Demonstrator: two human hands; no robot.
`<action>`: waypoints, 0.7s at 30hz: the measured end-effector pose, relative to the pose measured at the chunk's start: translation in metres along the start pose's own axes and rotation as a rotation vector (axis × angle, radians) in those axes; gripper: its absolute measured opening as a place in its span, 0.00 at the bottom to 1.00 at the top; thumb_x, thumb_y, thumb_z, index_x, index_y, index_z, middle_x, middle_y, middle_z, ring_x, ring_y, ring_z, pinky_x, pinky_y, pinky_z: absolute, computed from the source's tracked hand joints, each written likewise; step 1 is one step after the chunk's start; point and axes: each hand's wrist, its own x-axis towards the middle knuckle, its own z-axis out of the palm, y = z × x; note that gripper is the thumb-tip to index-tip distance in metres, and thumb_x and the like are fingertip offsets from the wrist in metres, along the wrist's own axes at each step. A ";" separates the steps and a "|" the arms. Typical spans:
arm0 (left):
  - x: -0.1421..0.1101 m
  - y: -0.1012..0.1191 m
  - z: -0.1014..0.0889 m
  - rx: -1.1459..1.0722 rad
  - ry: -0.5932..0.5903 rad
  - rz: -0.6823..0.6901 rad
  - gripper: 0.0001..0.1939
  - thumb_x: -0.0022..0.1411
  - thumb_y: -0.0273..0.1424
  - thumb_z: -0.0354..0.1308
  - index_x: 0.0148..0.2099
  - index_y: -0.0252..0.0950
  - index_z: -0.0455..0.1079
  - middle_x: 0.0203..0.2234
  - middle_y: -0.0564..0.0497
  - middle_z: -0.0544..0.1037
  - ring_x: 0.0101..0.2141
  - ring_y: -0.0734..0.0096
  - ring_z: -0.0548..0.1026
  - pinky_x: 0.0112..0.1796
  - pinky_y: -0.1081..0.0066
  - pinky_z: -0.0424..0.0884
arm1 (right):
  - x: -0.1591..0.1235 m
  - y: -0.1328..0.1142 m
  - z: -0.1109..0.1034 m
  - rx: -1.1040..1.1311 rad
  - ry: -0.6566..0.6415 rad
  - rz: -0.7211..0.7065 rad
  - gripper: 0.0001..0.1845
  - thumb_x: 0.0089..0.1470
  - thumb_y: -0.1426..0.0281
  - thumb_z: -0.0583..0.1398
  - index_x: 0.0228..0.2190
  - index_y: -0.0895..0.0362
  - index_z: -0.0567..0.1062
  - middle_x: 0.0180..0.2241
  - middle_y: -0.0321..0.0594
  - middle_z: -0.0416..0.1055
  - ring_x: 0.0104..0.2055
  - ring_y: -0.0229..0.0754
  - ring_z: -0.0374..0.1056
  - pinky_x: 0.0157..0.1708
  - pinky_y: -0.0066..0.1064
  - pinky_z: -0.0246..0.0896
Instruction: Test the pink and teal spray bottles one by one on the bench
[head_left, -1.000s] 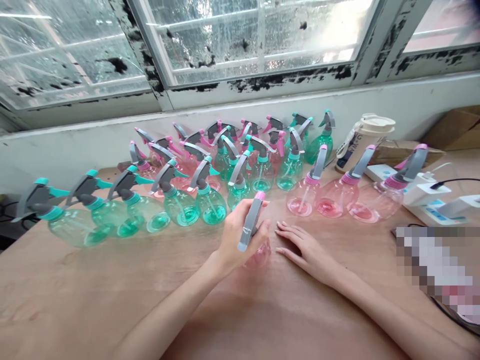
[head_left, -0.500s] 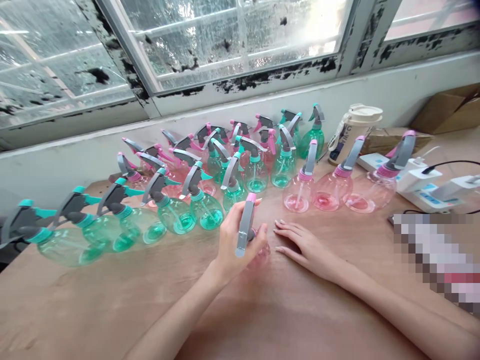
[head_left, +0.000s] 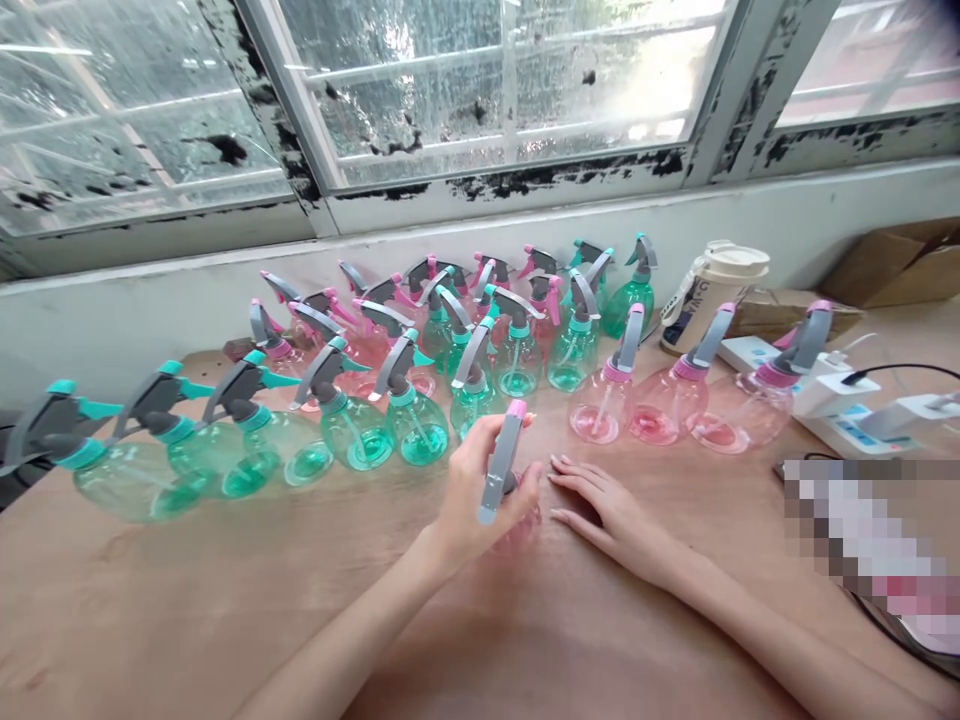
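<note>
My left hand (head_left: 480, 490) is wrapped round the neck of a pink spray bottle (head_left: 504, 462) with a grey trigger head and pink nozzle. The bottle stands on the wooden table, its body mostly hidden behind my fingers. To its right, my right hand (head_left: 611, 515) rests on the tabletop, fingers stretched out and holding nothing. Several green spray bottles (head_left: 421, 430) line up in front and to the left. A few pink spray bottles (head_left: 600, 408) stand beyond my right hand.
More pink and green bottles crowd toward the wall. A cream lidded cup (head_left: 724, 290), a cardboard box (head_left: 900, 262) and a white power strip (head_left: 855, 425) with plugs sit at the right. A blurred-out flat object (head_left: 870, 540) lies nearer. Windows (head_left: 510, 90) rise behind.
The view has tilted up a little, so the bottles and window appear lower. Both hands keep nearly the same pose, the left still round the pink bottle.
</note>
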 end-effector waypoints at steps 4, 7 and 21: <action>0.001 0.001 0.000 -0.006 0.005 -0.007 0.17 0.60 0.29 0.58 0.52 0.38 0.66 0.46 0.45 0.76 0.38 0.68 0.77 0.36 0.70 0.75 | 0.000 0.000 -0.001 -0.003 -0.014 0.011 0.23 0.63 0.58 0.56 0.55 0.55 0.70 0.63 0.49 0.63 0.66 0.53 0.57 0.62 0.54 0.57; 0.001 0.002 0.001 0.000 0.005 -0.019 0.18 0.59 0.28 0.58 0.52 0.38 0.66 0.46 0.46 0.76 0.36 0.70 0.76 0.33 0.72 0.74 | 0.000 0.000 -0.002 0.000 -0.020 0.015 0.23 0.63 0.58 0.55 0.55 0.55 0.69 0.63 0.49 0.63 0.66 0.53 0.57 0.63 0.53 0.57; 0.005 0.008 -0.003 0.116 0.000 0.050 0.02 0.61 0.29 0.54 0.36 0.36 0.65 0.28 0.52 0.73 0.27 0.73 0.73 0.30 0.72 0.70 | -0.001 -0.001 0.000 0.010 0.018 -0.007 0.22 0.62 0.60 0.57 0.55 0.54 0.70 0.61 0.50 0.66 0.64 0.54 0.61 0.61 0.54 0.59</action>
